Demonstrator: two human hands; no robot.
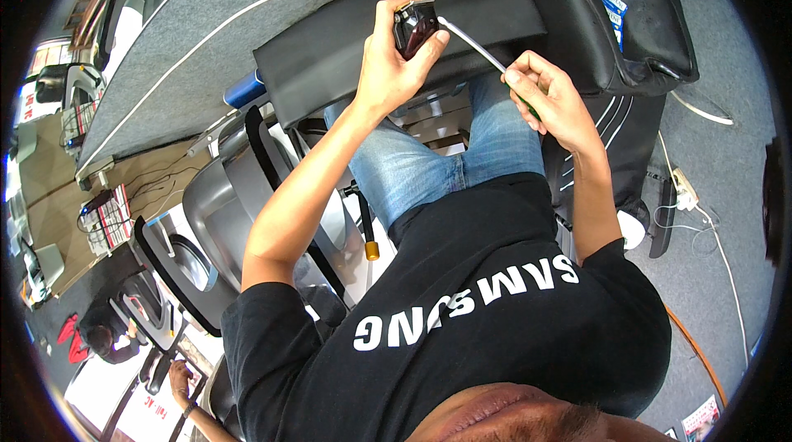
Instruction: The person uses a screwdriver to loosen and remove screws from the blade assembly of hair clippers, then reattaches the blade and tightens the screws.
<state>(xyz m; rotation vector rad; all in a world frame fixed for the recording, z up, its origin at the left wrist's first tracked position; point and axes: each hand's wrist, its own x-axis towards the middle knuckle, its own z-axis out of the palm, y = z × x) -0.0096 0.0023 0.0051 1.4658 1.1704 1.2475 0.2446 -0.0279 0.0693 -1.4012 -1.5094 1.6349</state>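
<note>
L hand (394,63) grips small dark-red part (414,25) | R hand (551,96) – screwdriver (470,43) tip touching

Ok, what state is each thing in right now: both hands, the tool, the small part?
left hand: closed around the small dark red part, held up over the lap
small dark red part: gripped, screwdriver tip against it
right hand: closed on the screwdriver handle
screwdriver: held slanted, shaft bare, tip at the part
black pad: lying flat behind the hands

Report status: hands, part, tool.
Left hand grips small dark red part against black padded panel. Right hand holds screwdriver, tip at the part. Nothing between the hands.
</note>
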